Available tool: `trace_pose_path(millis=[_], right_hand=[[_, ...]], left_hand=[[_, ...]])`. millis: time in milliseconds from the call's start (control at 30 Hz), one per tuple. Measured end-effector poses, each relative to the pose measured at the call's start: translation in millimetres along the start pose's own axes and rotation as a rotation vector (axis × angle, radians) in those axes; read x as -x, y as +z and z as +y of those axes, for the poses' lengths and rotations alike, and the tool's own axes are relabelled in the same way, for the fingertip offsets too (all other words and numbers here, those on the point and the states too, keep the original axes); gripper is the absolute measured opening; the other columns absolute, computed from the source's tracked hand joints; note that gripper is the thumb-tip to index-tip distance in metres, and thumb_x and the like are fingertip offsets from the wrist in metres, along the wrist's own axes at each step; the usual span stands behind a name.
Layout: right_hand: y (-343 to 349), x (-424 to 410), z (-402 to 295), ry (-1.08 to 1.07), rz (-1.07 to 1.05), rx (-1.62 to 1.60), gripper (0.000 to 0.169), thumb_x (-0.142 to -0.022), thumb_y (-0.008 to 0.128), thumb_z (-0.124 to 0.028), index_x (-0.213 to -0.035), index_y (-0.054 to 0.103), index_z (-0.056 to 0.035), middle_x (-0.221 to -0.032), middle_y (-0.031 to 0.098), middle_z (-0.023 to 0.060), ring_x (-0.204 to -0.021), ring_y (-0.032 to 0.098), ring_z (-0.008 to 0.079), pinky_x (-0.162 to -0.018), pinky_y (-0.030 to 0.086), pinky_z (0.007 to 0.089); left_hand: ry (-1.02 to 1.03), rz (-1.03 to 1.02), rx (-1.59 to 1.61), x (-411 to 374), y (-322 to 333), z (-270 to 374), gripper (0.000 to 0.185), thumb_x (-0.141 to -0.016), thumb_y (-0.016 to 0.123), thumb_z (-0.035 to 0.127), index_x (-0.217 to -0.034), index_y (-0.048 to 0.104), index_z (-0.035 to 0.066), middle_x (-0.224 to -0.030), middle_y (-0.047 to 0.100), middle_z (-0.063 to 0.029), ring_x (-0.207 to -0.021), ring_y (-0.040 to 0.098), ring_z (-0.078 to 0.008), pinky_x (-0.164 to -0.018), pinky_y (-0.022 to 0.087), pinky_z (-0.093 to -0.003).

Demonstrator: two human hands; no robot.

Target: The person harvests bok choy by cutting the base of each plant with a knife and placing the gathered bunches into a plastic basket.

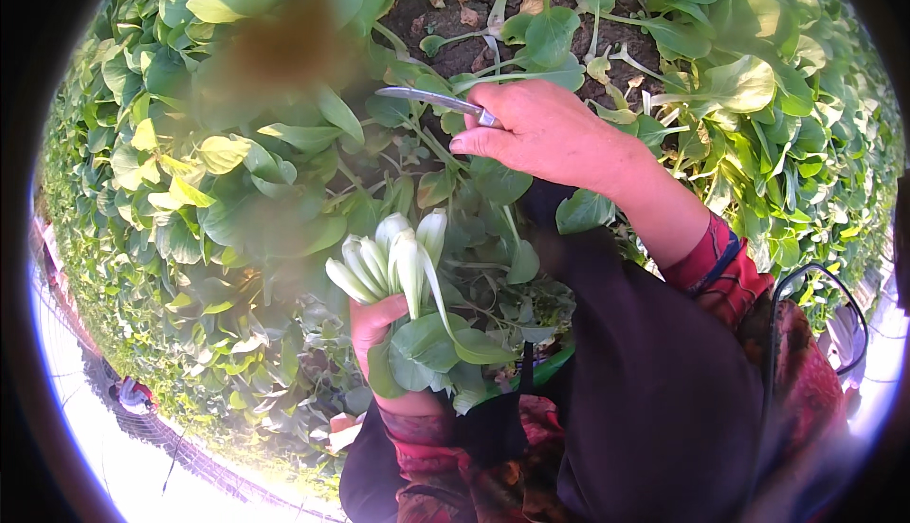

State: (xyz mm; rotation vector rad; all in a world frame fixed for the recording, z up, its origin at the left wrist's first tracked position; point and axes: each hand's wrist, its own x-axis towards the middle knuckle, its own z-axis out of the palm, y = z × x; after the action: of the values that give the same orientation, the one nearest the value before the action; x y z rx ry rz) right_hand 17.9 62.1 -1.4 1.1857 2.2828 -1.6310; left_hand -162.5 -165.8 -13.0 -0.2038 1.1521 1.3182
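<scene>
My left hand grips a bunch of leafy greens with thick pale stalks, probably pak choi. The cut stalk ends point up and away from me, and the green leaves hang below my fingers near my lap. In my right hand is a knife with a curved metal blade, its tip pointing left. Most of the handle is hidden inside the fist. The knife is over the growing plants, beyond the bunch and apart from it.
Rows of the same leafy plants grow on both sides. Bare brown soil with dried leaves lies ahead. Dark cloth covers my legs, and a black cable loops at the right. At far left, a person is near netting.
</scene>
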Motion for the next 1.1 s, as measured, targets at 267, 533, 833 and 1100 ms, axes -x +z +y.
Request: trace_pose_path(millis=[267, 533, 833, 1100], right_hand=[[97, -33, 40, -0.259, -0.175, 0.082, 0.025, -0.093, 0.048, -0.021, -0.104, 0.047, 0.0009, -0.105, 0.056, 0.0201, -0.096, 0.057, 0.0391, -0.079, 0.047, 0.0467], [118, -24, 57, -0.028, -0.262, 0.179, 0.024, -0.089, 0.050, -0.019, -0.101, 0.048, 0.0027, -0.084, 0.063, 0.0224, -0.080, 0.062, 0.0419, -0.069, 0.048, 0.0496], [111, -44, 45, 0.014, -0.365, 0.266, 0.034, -0.082, 0.053, -0.012, -0.110, 0.049, 0.0061, -0.088, 0.065, 0.0232, -0.083, 0.064, 0.0396, -0.071, 0.050, 0.0471], [121, -61, 27, 0.058, -0.417, 0.317, 0.042, -0.079, 0.052, -0.008, -0.119, 0.051, 0.0032, -0.095, 0.066, 0.0204, -0.090, 0.065, 0.0360, -0.074, 0.052, 0.0444]], left_hand=[[-0.112, 0.136, -0.453, -11, -9, 13, 0.061, -0.066, 0.061, -0.010, -0.126, 0.048, -0.005, -0.113, 0.061, -0.0130, -0.102, 0.061, -0.0231, -0.087, 0.049, -0.0331], [-0.092, 0.128, -0.628, -12, -40, 6, 0.062, -0.064, 0.068, -0.004, -0.124, 0.050, -0.002, -0.111, 0.061, -0.0087, -0.098, 0.061, -0.0190, -0.089, 0.047, -0.0315], [-0.074, 0.153, -0.519, -10, -44, 1, 0.059, -0.063, 0.060, -0.006, -0.121, 0.051, -0.007, -0.108, 0.063, -0.0154, -0.093, 0.064, -0.0264, -0.085, 0.051, -0.0347], [-0.134, 0.117, -0.376, -9, -41, 4, 0.063, -0.062, 0.064, -0.005, -0.124, 0.050, -0.007, -0.112, 0.062, -0.0156, -0.098, 0.063, -0.0265, -0.090, 0.049, -0.0362]])
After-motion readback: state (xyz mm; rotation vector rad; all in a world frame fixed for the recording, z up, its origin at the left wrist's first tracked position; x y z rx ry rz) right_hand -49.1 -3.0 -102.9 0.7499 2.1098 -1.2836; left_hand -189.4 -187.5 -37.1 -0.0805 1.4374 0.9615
